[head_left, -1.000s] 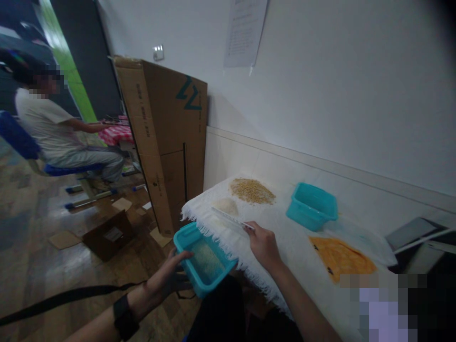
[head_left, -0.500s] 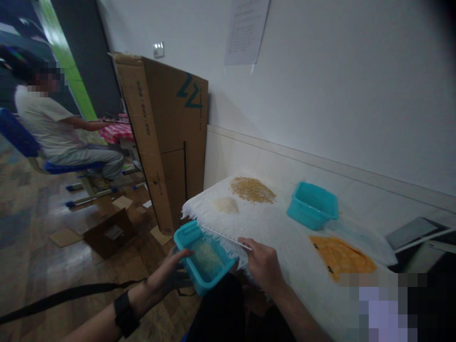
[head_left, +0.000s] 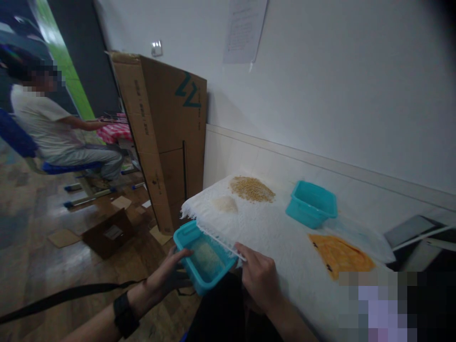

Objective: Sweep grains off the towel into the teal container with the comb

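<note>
My left hand grips the near side of a teal plastic tub held just below the table's front edge; pale grains lie inside it. My right hand is closed on a thin white strip, a ruler-like scraper, whose far end lies along the fringe of the white cloth right above the tub. On the cloth farther back sit a small white grain pile and a bigger tan grain pile.
A second teal tub stands on the cloth by the wall, an orange patch to its right. A tall cardboard box leans left of the table. Another person sits at far left; cardboard scraps litter the floor.
My right hand has drawn the white strip from the middle of the cloth toward me to the fringed edge over the tub. The left hand and tub stay put.
</note>
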The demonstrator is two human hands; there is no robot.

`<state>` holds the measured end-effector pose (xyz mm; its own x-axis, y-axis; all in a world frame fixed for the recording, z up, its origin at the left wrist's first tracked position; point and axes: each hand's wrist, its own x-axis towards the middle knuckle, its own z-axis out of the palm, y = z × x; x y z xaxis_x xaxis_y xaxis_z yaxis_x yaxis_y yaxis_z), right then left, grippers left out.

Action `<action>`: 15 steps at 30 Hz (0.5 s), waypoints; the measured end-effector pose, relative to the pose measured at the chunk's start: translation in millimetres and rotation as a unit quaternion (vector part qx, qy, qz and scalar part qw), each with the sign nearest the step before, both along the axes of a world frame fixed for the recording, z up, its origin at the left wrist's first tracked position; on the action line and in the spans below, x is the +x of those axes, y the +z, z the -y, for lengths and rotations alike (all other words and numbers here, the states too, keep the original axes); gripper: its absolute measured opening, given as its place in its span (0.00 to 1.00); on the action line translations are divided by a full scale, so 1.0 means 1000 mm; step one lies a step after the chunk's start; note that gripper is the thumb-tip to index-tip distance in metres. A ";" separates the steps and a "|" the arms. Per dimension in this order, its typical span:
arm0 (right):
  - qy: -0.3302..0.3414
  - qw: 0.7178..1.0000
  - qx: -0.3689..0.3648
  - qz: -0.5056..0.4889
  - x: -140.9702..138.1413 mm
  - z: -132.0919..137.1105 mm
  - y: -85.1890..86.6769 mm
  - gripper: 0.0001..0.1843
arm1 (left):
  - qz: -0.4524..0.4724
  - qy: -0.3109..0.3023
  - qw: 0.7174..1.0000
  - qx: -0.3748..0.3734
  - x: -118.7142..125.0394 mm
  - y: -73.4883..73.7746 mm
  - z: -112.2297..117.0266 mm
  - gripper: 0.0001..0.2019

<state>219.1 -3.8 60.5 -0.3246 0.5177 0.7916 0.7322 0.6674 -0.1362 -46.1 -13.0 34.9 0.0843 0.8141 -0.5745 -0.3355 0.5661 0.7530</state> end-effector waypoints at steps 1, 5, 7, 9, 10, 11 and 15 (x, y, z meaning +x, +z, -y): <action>-0.021 1.000 -0.001 -0.007 0.006 -0.007 0.002 0.20 | 0.002 -0.007 1.000 0.007 0.000 0.000 0.000 0.33; -0.206 0.977 -0.039 -0.022 0.042 -0.046 0.010 0.13 | 0.009 -0.014 1.000 0.018 -0.001 -0.002 0.001 0.33; -0.271 0.960 -0.069 -0.005 0.058 -0.062 0.010 0.13 | 0.010 -0.013 1.000 0.020 -0.002 -0.003 0.001 0.33; -0.282 0.956 -0.083 0.021 0.066 -0.071 0.007 0.12 | 0.005 -0.017 1.000 0.022 -0.001 -0.005 0.000 0.32; -0.276 0.957 -0.086 0.033 0.066 -0.072 0.004 0.12 | 0.001 -0.017 1.000 0.021 -0.001 -0.006 0.000 0.32; -0.266 0.959 -0.085 0.042 0.065 -0.072 0.002 0.13 | 0.001 -0.018 1.000 0.021 -0.001 -0.006 0.000 0.32; -0.221 0.972 -0.062 0.057 0.052 -0.062 -0.006 0.16 | 0.003 -0.016 1.000 0.019 0.000 -0.004 0.001 0.33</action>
<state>271.6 58.5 54.5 -0.1308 0.7152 0.6865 0.9585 0.2681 -0.0967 -45.8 -14.4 31.2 0.1142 0.8327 -0.5418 -0.3232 0.5469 0.7723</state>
